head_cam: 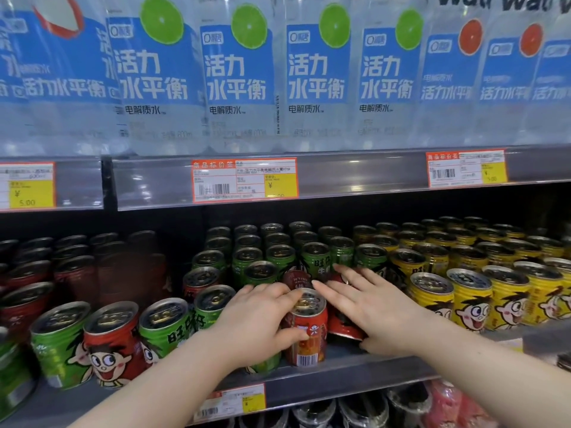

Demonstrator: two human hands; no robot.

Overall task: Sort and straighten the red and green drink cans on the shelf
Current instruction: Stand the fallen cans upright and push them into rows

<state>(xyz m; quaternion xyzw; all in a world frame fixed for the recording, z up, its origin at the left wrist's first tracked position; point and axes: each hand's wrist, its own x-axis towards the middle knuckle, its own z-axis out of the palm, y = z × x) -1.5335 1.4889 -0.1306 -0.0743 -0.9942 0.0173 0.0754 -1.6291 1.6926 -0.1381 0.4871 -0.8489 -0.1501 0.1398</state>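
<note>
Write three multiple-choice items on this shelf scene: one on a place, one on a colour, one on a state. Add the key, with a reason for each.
1. Where do the yellow cans stand?
A. Left of both hands
B. Right of both hands
C. On the upper shelf

2. What colour is the front can that the left hand grips?
A. Red
B. Green
C. Yellow

3. How do the fingers of the right hand lie?
A. Curled into an empty fist
B. Straight and spread
C. Pinching a price tag

Key:
1 B, since they fill the same shelf beyond the right hand.
2 A, since its body shows red below the thumb.
3 B, since the fingers stretch forward, fanned apart.
</note>
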